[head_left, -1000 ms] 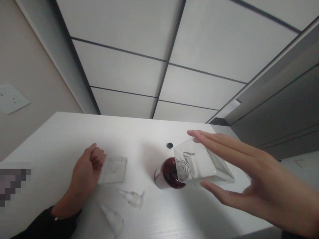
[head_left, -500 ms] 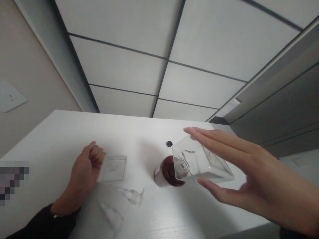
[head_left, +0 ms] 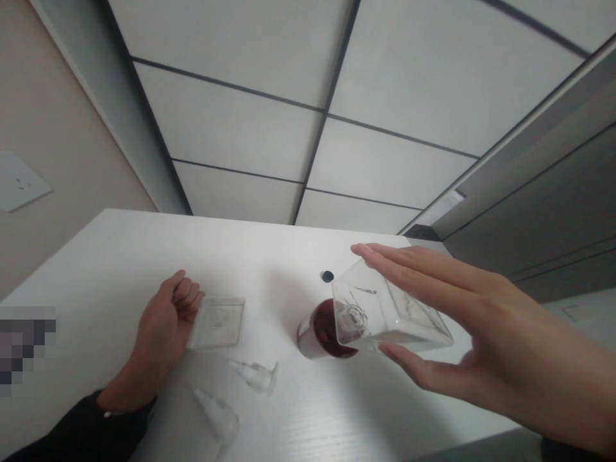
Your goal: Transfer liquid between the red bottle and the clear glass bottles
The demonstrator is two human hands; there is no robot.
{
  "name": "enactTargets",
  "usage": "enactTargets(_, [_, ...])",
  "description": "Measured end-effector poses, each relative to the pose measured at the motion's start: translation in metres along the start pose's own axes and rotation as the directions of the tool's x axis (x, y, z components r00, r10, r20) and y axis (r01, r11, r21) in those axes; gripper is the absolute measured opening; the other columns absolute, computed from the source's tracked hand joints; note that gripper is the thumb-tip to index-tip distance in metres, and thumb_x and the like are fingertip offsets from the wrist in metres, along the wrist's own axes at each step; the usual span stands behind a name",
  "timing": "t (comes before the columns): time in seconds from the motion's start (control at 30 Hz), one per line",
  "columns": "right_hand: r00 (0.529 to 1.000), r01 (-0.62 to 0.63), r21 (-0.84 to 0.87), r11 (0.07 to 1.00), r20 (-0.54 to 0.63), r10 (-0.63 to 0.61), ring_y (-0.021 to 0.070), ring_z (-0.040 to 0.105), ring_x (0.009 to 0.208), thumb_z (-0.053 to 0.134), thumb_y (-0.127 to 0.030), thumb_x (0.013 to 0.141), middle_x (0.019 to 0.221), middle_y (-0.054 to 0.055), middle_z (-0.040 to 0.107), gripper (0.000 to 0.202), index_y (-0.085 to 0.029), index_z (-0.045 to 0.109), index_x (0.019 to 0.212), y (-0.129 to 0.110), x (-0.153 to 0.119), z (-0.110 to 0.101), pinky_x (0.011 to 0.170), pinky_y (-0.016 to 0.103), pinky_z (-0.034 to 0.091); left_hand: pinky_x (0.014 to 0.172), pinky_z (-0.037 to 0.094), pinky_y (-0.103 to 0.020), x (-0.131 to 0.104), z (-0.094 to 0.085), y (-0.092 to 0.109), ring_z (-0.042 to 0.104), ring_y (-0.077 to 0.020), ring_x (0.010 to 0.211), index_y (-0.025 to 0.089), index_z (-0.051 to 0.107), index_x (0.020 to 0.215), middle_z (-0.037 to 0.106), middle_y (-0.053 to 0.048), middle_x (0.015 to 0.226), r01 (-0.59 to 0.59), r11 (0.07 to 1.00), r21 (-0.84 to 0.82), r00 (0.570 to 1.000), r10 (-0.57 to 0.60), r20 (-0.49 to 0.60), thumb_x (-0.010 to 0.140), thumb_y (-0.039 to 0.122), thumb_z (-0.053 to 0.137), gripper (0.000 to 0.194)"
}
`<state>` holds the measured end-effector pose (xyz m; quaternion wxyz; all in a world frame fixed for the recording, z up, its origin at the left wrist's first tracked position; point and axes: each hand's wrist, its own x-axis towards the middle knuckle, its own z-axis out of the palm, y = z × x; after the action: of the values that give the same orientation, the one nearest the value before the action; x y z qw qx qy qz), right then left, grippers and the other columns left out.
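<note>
My right hand point(head_left: 452, 321) grips a clear square bottle point(head_left: 399, 314) between thumb and fingers. The bottle is tipped on its side, its threaded neck over a dark red round container point(head_left: 325, 327) with a pale label; whether they touch I cannot tell. My left hand point(head_left: 166, 321) rests on the table with curled fingers, beside a second clear square container point(head_left: 219, 323). What those fingers hold, if anything, is hidden. Nearer to me lie two clear nozzle-shaped pieces, one point(head_left: 255, 375) by the container and another point(head_left: 216, 414) lower down.
A small dark cap point(head_left: 328, 276) lies on the white table point(head_left: 231, 250) behind the red container. Pale panels point(head_left: 231, 135) rise past the table's far edge. A wall socket point(head_left: 22, 183) is at the left, and a blurred-out patch covers the lower left edge.
The liquid and neck inside the tipped bottle look slightly different. Both hands keep nearly the same place, and the whole view has shifted very slightly.
</note>
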<state>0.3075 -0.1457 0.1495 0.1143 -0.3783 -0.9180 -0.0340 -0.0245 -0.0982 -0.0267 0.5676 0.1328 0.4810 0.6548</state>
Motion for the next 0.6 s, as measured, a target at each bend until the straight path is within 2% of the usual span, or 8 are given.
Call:
enactTargets(0.17, [1.0, 0.004, -0.002, 1.0, 0.004, -0.004, 0.0287, 0.062, 0.144, 0.059, -0.025, 0.103, 0.161, 0.011, 0.061, 0.06, -0.019, 0.046, 0.162, -0.0008, 0.0013, -0.0005, 0.113, 0.042, 0.061, 0.041, 0.027, -0.023, 0.0001, -0.0002, 0.0003, 0.02, -0.0085, 0.045, 0.022, 0.032, 0.054, 0.026, 0.009, 0.05, 0.006, 1.0, 0.005, 1.0, -0.006, 0.015, 0.102, 0.015, 0.058, 0.055])
enactTargets(0.3, [1.0, 0.008, -0.005, 1.0, 0.002, -0.008, 0.0284, 0.062, 0.144, 0.06, -0.025, 0.102, 0.161, 0.011, 0.06, 0.06, -0.017, 0.048, 0.16, -0.0021, 0.0034, -0.0003, 0.113, 0.042, 0.061, 0.041, 0.025, -0.024, -0.0007, 0.001, 0.0009, 0.019, -0.0094, 0.045, 0.022, 0.032, 0.054, 0.025, 0.009, 0.051, 0.009, 1.0, 0.001, 1.0, -0.009, 0.003, 0.105, 0.011, 0.05, 0.056])
enactTargets(0.6, [1.0, 0.004, -0.009, 1.0, -0.018, -0.004, 0.027, 0.068, 0.137, 0.06, -0.027, 0.101, 0.159, 0.01, 0.063, 0.057, -0.018, 0.052, 0.157, -0.0032, 0.0079, 0.0014, 0.112, 0.042, 0.061, 0.042, 0.025, -0.026, -0.0013, 0.0018, 0.0012, 0.018, -0.0101, 0.046, 0.022, 0.03, 0.054, 0.024, 0.008, 0.052, 0.012, 1.0, 0.006, 1.0, -0.012, -0.001, 0.107, 0.011, 0.048, 0.057])
